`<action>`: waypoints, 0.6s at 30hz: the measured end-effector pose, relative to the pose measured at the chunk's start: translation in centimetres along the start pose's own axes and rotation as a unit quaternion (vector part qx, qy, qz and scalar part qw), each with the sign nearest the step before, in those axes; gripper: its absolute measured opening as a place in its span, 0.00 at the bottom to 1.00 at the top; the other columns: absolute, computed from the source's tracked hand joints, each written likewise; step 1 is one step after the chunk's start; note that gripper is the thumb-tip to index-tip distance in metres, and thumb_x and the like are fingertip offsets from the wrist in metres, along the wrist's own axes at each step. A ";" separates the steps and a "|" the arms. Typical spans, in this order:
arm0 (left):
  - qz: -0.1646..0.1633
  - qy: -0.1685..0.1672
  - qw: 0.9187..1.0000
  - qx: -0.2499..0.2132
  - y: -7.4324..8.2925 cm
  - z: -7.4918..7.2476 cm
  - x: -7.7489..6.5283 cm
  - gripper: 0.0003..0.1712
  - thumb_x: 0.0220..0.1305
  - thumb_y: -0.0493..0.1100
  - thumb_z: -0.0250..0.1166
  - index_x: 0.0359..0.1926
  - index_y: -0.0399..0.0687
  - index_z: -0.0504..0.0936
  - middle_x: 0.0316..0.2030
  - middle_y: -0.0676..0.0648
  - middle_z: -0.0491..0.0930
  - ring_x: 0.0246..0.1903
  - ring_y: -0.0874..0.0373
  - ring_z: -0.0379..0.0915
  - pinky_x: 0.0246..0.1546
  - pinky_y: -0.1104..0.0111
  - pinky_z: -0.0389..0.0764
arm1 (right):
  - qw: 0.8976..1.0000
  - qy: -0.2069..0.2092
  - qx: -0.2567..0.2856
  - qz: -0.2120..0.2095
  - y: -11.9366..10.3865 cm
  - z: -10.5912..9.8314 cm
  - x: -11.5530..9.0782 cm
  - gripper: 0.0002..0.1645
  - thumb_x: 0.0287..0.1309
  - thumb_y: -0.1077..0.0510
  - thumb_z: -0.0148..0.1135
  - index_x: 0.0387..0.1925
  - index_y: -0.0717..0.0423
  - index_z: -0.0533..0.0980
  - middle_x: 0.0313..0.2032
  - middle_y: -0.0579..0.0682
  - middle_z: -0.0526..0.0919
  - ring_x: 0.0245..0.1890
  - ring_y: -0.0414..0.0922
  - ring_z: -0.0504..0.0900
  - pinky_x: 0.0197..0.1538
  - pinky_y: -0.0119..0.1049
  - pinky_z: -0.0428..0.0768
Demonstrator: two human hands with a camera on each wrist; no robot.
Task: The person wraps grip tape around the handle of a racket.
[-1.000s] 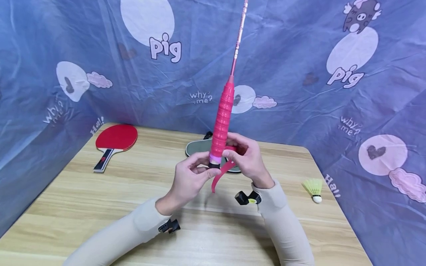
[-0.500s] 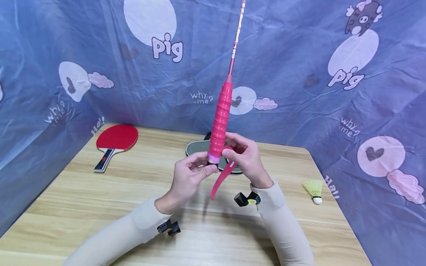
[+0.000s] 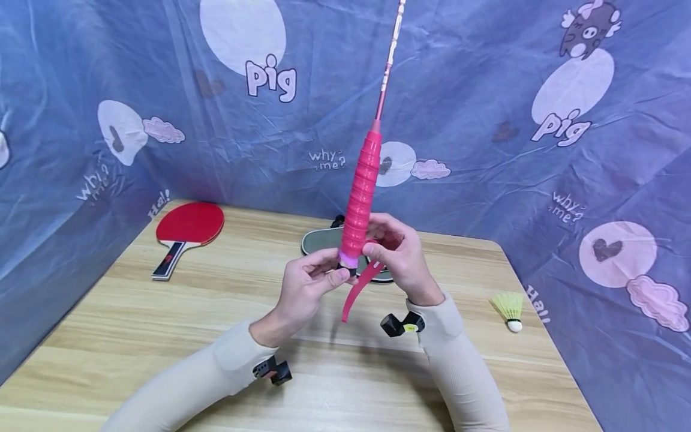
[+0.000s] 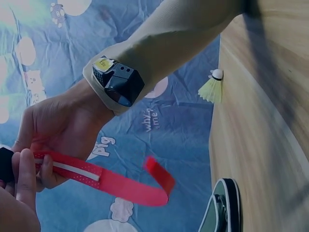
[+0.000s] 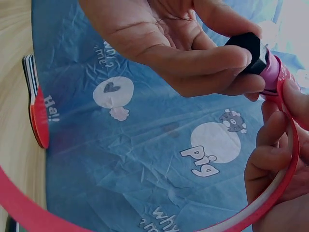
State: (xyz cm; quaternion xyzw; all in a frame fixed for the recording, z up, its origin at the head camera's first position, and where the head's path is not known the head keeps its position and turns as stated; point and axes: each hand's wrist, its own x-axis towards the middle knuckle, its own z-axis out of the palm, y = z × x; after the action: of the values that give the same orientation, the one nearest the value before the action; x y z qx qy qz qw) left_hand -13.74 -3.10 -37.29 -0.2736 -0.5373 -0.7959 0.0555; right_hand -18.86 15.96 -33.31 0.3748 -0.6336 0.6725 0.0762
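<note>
A pink badminton racket (image 3: 360,192) stands nearly upright above the table, its head out of view. Its handle is wrapped in overlapping turns of shiny pink grip tape, and a purple band (image 3: 348,261) shows below them. My left hand (image 3: 303,287) pinches the black butt cap (image 5: 245,52) at the bottom. Beside the lower handle, my right hand (image 3: 400,257) holds the loose end of the grip tape (image 4: 130,188) between thumb and fingers. The tape's free tail hangs in a curve below that hand, with a white strip along its perforated inner side in the left wrist view.
A red table tennis bat (image 3: 190,223) lies at the back left of the wooden table (image 3: 227,312). A green zipped case (image 3: 320,239) lies behind the handle. A yellow shuttlecock (image 3: 508,309) rests near the right edge. Blue printed cloth (image 3: 459,90) surrounds the table.
The racket has tipped slightly left and then back right. The tape's tail hangs a little lower than a second ago. Both hands keep their hold with only slight movement.
</note>
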 end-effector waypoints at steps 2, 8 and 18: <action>-0.004 -0.010 1.000 -0.013 0.0 -0.1 0.0 0.26 0.65 0.32 0.67 0.58 0.16 0.72 0.42 0.55 0.87 0.37 0.59 0.87 0.45 0.62 0.89 | 1.000 -0.004 0.008 0.002 0.0 0.0 0.1 0.22 0.59 0.58 0.73 0.55 0.48 0.80 0.38 0.41 0.87 0.39 0.36 0.85 0.43 0.27 0.83; -0.017 -0.034 0.999 -0.036 0.0 -0.2 0.0 0.27 0.67 0.35 0.67 0.58 0.15 0.72 0.43 0.53 0.87 0.39 0.59 0.87 0.47 0.66 0.88 | 0.999 -0.015 0.031 0.004 -0.2 0.0 0.1 0.24 0.57 0.53 0.74 0.55 0.48 0.79 0.40 0.41 0.87 0.41 0.36 0.85 0.46 0.27 0.84; -0.016 -0.096 0.990 -0.098 0.0 -0.1 0.1 0.27 0.71 0.32 0.60 0.57 0.07 0.65 0.44 0.51 0.87 0.40 0.61 0.85 0.48 0.66 0.88 | 0.991 -0.065 0.113 0.025 0.0 0.0 0.0 0.23 0.61 0.56 0.72 0.57 0.50 0.78 0.45 0.43 0.88 0.43 0.36 0.86 0.44 0.28 0.85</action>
State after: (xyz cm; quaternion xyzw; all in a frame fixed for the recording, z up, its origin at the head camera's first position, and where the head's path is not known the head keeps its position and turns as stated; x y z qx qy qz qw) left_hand -13.82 -3.22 -37.27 -0.3445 -0.4640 -0.8153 -0.0358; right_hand -18.85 15.96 -33.37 0.4075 -0.5662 0.7160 -0.0251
